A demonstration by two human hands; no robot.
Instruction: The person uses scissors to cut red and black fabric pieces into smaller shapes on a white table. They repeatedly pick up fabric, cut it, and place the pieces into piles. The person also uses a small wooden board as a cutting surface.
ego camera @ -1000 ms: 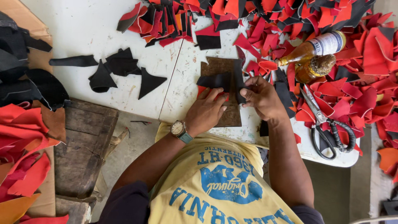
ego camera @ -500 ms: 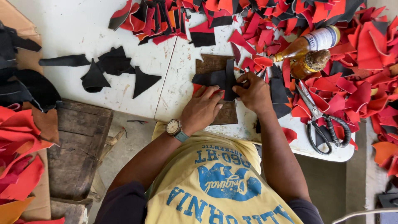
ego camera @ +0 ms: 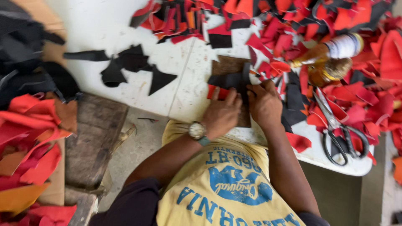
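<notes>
**On the white table: hands pressed on a black piece**

Left hand [ego camera: 224,114] lay flat, fingers spread, pinning a black cut piece [ego camera: 230,80] and a red scrap [ego camera: 217,92] onto a brown board [ego camera: 229,67]. Right hand [ego camera: 264,104] pressed beside it, fingers curled; whether it gripped anything, unclear. Scissors [ego camera: 335,134] lay near.

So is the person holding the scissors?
No, the scissors lie on the table, apart from both hands.

One head-worn view; I look steeply down from above the person's chest, close over the white table [ego camera: 125,25]; no second view.
</notes>
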